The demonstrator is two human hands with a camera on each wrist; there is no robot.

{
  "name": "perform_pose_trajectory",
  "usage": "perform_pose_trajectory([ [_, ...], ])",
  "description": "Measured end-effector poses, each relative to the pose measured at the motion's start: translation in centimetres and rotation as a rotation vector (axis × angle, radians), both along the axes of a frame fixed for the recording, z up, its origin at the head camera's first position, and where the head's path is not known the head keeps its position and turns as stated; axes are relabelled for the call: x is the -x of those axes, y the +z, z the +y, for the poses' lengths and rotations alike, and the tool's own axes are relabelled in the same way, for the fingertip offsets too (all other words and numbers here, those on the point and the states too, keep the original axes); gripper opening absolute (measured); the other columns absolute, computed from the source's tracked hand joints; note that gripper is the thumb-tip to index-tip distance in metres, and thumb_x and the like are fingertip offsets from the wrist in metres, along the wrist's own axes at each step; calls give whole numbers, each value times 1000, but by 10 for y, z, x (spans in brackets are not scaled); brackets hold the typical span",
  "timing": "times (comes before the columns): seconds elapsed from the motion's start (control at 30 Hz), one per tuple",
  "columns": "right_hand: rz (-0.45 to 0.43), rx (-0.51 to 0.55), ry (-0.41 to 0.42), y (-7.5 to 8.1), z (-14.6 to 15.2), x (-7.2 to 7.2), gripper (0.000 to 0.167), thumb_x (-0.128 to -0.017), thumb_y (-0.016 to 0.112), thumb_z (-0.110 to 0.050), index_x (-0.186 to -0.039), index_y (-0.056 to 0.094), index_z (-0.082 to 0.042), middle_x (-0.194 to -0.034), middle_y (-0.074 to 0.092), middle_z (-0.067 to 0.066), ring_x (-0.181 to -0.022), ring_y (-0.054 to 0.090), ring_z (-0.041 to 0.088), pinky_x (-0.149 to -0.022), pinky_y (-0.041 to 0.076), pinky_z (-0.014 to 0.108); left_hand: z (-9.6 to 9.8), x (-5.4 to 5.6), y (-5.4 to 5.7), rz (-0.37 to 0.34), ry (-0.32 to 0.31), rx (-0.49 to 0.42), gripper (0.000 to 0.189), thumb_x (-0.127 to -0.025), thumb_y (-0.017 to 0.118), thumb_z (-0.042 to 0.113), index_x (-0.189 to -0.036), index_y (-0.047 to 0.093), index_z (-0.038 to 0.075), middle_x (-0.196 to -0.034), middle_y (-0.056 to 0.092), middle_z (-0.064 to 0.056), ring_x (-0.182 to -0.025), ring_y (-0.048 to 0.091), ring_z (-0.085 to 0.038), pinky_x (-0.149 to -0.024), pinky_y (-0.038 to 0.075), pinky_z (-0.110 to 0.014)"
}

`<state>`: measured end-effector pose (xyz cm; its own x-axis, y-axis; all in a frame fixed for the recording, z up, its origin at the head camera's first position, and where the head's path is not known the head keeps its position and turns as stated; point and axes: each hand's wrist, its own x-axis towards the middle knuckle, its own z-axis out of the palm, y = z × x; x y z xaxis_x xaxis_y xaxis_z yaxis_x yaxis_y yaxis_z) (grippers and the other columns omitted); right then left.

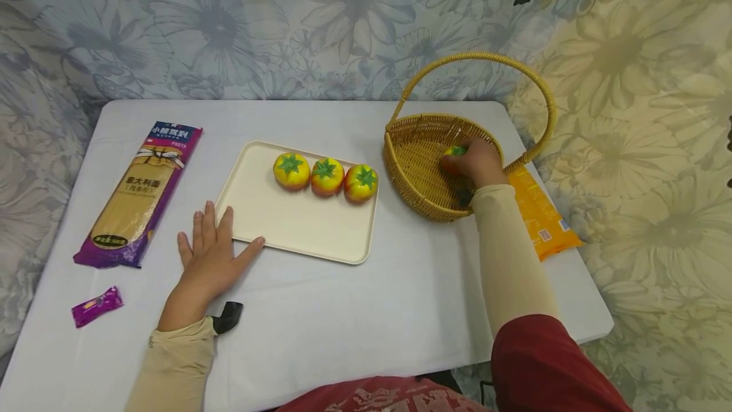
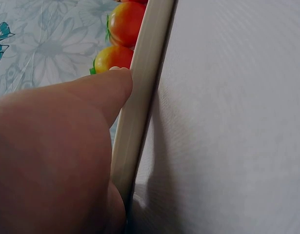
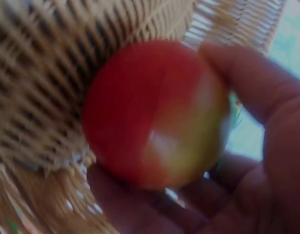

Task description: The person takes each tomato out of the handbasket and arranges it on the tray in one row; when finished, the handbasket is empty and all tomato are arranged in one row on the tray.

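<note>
Inside the wicker basket (image 1: 416, 173), my right hand (image 1: 483, 163) grips a red and yellow tomato (image 3: 150, 117) with a green leafy top. Thumb and fingers curl round its sides in the right wrist view. My left hand (image 1: 213, 264) lies with fingers spread at the near left corner of a cream tray (image 1: 297, 231), its thumb along the rim. Three similar tomatoes (image 1: 327, 177) sit in a row towards the back right of that tray.
A pasta pack (image 1: 140, 192) lies at the left, with a small purple packet (image 1: 97, 306) nearer the front. An orange bag (image 1: 540, 215) lies partly behind the basket at the table's right edge. The basket's tall handle (image 1: 477, 56) arches up and leans right.
</note>
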<state>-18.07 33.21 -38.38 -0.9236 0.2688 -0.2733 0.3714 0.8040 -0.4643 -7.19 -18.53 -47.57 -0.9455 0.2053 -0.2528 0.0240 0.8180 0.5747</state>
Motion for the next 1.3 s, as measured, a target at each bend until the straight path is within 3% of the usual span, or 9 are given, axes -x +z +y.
perform_pose_trajectory([
  [0.43, -34, -34, 31, -3, -6, -3, 67, -95, 77, -36, -143, 58, 6, -132, 61, 27, -105, 55, 38, -91, 50, 52, -1, -1, -4, 7, 1, 0, 108, -102, 47, 71, -168, 1, 0, -169, -32, -20, -153, -32, -44, -111, -27, -70],
  [0.5, -21, -46, 38, -3, -6, -4, 57, -95, 76, -37, -133, 64, 4, -122, 63, 23, -99, 55, 36, -86, 49, 51, -1, -2, -4, 8, 1, 1, 108, -102, 48, 71, -168, 1, 0, -169, -32, -20, -153, -32, -45, -111, -27, -70],
  [0.6, 6, -88, 39, -3, -6, -3, 40, -97, 74, -39, -100, 65, 0, -90, 58, 13, -82, 50, 30, -75, 45, 47, 0, -1, -4, 14, -1, -4, 108, -102, 48, 71, -168, 1, 0, -169, -31, -21, -153, -31, -44, -111, -27, -70],
  [0.7, 17, -130, 31, -1, -7, -2, 44, -97, 73, -43, -84, 56, -4, -77, 47, 8, -75, 44, 29, -70, 41, 46, 1, 1, -4, 19, -3, -12, 108, -102, 47, 71, -169, 1, 0, -169, -31, -21, -153, -32, -44, -111, -27, -70],
  [0.77, 11, -141, 35, 1, -7, -1, 44, -97, 73, -44, -95, 64, -1, -85, 59, 14, -81, 53, 33, -75, 48, 50, 1, 1, -4, 19, -3, -14, 108, -102, 47, 71, -169, 0, 0, -170, -31, -20, -153, -32, -44, -112, -27, -70],
  [0.83, -2, -139, 40, 3, -6, -1, 52, -98, 72, -44, -118, 69, 4, -111, 67, 24, -100, 61, 41, -88, 52, 56, 1, 2, -4, 22, -4, -17, 108, -102, 47, 71, -169, 1, 0, -170, -31, -21, -153, -32, -44, -111, -27, -71],
  [0.93, -9, -121, 50, 7, -7, -3, 63, -99, 71, -43, -136, 62, 7, -132, 62, 31, -114, 59, 46, -98, 49, 60, 1, 2, -4, 24, -5, -17, 108, -102, 48, 71, -169, 2, 0, -170, -30, -21, -154, -31, -45, -112, -26, -71],
  [1.1, 49, -85, 41, 19, -14, -4, 57, -100, 70, -44, -128, 65, 4, -115, 63, 24, -97, 56, 37, -89, 49, 53, 0, 0, -2, 22, -2, -10, 107, -102, 48, 71, -169, 2, 0, -170, -30, -21, -154, -30, -45, -112, -26, -71],
  [1.3, 96, 5, -18, 39, -26, -6, 73, -97, 71, -45, -153, 53, -2, -135, 62, 23, -107, 60, 38, -92, 53, 53, -2, -1, -4, 28, 0, -10, 108, -102, 47, 72, -169, 1, 0, -170, -31, -20, -154, -31, -44, -112, -26, -70],
])
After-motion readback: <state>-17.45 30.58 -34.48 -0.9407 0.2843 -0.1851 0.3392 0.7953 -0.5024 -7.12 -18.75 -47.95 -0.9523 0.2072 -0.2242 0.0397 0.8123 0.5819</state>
